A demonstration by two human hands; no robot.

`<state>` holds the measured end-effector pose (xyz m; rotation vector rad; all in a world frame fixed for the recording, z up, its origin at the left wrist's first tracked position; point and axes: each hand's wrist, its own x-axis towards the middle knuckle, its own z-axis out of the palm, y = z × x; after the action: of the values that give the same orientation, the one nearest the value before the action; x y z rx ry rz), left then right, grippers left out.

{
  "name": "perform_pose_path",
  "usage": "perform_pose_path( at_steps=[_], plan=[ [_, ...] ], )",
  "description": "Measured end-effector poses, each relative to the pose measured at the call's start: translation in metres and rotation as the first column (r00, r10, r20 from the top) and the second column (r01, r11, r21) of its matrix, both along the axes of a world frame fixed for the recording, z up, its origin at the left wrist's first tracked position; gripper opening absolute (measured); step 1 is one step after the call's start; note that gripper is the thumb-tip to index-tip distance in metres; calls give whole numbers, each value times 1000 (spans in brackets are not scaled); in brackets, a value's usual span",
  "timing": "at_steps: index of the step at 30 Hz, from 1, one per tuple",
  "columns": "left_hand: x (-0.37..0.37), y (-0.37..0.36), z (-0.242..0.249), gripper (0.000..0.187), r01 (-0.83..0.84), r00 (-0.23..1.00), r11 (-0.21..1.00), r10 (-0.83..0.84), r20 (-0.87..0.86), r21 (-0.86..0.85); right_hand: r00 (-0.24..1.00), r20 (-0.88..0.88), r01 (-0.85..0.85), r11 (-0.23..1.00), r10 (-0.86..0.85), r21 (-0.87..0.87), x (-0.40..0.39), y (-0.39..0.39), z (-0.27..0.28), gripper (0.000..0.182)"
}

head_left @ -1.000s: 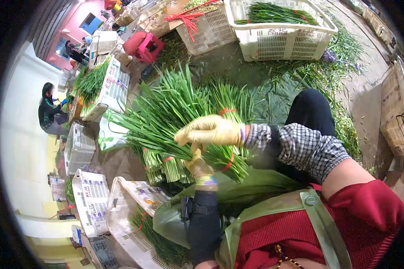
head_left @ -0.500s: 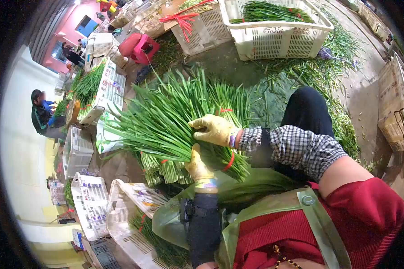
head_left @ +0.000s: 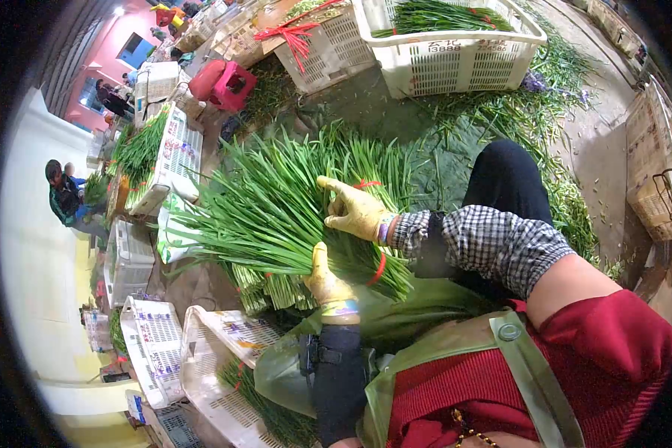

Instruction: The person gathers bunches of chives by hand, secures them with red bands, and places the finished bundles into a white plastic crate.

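Parted now after meeting a second ago, the gloved right hand [head_left: 357, 213] and left hand [head_left: 330, 284] frame a loose bundle of long green stalks [head_left: 261, 205]. Across the green apron [head_left: 455, 302] and just beyond it, the bundle fans its leaves leftward, its cut ends to the right by a red band [head_left: 381, 267]. The right hand is spread over it, index finger and thumb wide apart. The left hand is at its near edge, thumb raised; its other fingers are hidden, so whether they grip cannot be told.

Under and beside the leaves sit banded bundles [head_left: 280, 291], pale ends toward the apron. To the left, a white crate [head_left: 216, 407] holds more greens. Farther off are a tall white crate [head_left: 455, 67] with greens inside, a pink stool [head_left: 234, 86], and a seated person [head_left: 69, 198] near the pale wall.
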<state>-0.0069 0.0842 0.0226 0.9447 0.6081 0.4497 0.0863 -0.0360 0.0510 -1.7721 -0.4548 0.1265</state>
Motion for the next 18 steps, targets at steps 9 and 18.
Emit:
perform_pose_path(
  at_steps=[9, 18],
  plan=[
    [-3, 1, -6, 33, 7, 1000, 982, -7, -4, 190, 998, 3, -59, 990, 59, -128, 2, -5, 6, 112],
    [-3, -10, 17, 41, 0, 999, 1000, -1, 42, 25, 998, 56, -25, 999, 27, -35, -1, -1, -3, 66]
  ],
)
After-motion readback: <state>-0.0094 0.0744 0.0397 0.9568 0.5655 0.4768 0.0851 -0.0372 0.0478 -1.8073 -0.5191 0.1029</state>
